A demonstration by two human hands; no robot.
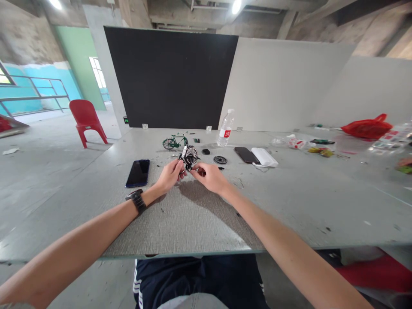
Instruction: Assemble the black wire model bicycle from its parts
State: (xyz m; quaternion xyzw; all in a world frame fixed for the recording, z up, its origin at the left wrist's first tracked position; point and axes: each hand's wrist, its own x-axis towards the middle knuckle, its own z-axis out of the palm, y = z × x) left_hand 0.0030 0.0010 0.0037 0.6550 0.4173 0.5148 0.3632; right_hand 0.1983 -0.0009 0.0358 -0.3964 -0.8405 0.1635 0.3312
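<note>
Between both hands, just above the table, is a small black model bicycle [191, 155] with a spoked wheel facing up. My left hand [174, 172] is closed on its left side, thumb and fingers pinching the frame. From the right, my right hand [207, 175] pinches at the lower part of the model; the fingertips partly hide what they grip. Behind them a green model bicycle [175, 142] stands on the table. A loose black spoked wheel [220, 160] lies flat to the right of my right hand, and a small black piece [206, 152] sits behind it.
A dark phone [137, 173] lies left of my hands. A water bottle [225, 128] stands at the back, with another phone [246, 155] and a white mask [264, 157] to its right. Farther right are a red plastic bag [367, 128] and wrappers. Upright panels [170, 77] edge the table's back.
</note>
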